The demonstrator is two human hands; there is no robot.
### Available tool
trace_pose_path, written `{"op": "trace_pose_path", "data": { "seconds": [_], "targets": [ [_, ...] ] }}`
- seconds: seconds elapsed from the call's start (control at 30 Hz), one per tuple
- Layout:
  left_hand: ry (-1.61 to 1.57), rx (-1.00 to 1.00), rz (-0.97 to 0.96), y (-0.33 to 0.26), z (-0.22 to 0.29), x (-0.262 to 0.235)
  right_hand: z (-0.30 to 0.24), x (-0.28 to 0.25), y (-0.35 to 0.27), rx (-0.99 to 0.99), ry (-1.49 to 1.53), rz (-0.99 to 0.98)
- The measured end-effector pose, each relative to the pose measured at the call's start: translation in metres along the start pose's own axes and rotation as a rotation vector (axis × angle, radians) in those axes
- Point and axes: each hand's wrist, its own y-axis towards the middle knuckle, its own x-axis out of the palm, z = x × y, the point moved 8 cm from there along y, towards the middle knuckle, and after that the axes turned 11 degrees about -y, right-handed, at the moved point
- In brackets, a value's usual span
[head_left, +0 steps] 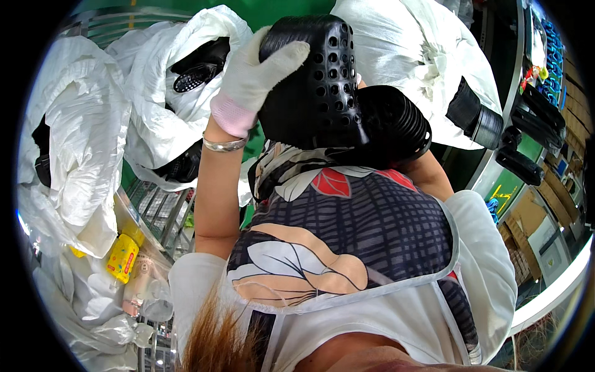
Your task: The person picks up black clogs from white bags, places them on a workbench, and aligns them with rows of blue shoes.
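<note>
loose hair (pixel 223 335) hangs nearest us, beside a patterned apron (pixel 347 239). beyond it, the black perforated part (pixel 294 93) is held up in front of the body, presumably to keep it steady and in sight. our gloved left hand (pixel 255 74) grips it, thumb laid across its dark face, other fingers hidden. our right hand (pixel 359 80) barely shows; we cannot tell its fingers' state, though it may be propping the ribbed black tube (pixel 396 124).

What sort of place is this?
Likely a factory work area: white sacks holding black parts, a gloved left hand gripping a perforated black piece, and brown cardboard at right.
</note>
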Motion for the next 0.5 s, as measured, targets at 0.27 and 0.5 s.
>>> {"op": "trace_pose_path", "data": {
  "seconds": [0.27, 0.5],
  "targets": [
    [-0.41, -0.194, 0.016, -0.012, -0.031, -0.025, 0.001, 0.014, 0.016, 0.061, 0.085, -0.021],
    [-0.515, -0.367, -0.114, -0.028, -0.033, -0.001, 0.01, 0.005, 0.024, -0.126, -0.089, 0.012]
  ]
}}
